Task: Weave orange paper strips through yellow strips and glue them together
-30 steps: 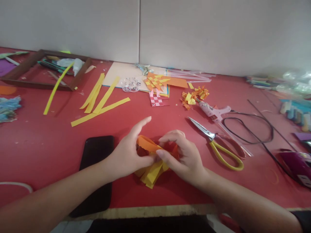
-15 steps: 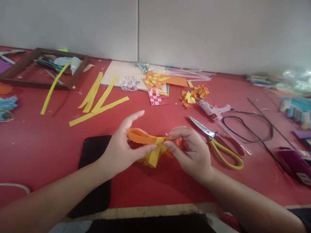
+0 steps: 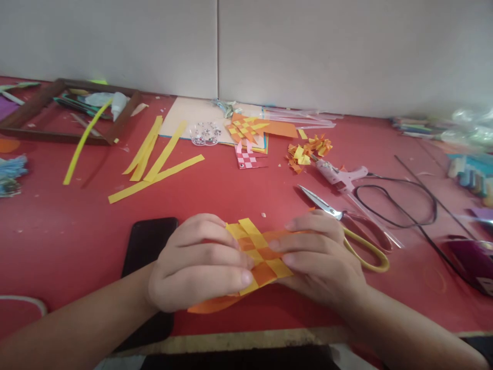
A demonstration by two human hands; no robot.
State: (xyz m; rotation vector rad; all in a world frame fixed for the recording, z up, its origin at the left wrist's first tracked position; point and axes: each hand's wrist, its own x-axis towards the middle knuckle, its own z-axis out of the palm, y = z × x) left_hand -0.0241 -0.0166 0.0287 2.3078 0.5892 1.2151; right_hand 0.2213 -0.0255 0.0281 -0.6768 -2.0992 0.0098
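A woven piece of orange and yellow paper strips (image 3: pixel 256 252) is held between both my hands, its checkered face turned up towards me. My left hand (image 3: pixel 202 262) grips its left side, fingers on top and thumb hidden beneath. On the right side, my right hand (image 3: pixel 321 252) has its fingertips on the weave, with its thumb out of sight. An orange strip end pokes out below my left fingers. Scissors (image 3: pixel 346 226) with red and yellow handles lie just beyond my right hand. A black phone (image 3: pixel 150 246) rests partly under my left forearm.
Loose yellow strips (image 3: pixel 156 178) lie at the left. A pink glue gun (image 3: pixel 337 174) with a black cord lies at the right near paper scraps (image 3: pixel 304 151). Finished-looking woven fish, pink (image 3: pixel 246 158) and orange (image 3: pixel 246 127), sit at the back. A brown frame (image 3: pixel 50 134) holds tools.
The woven piece has been turned so its checkered face shows. Both hands have come down over it, fingers now on top where thumbs were before.
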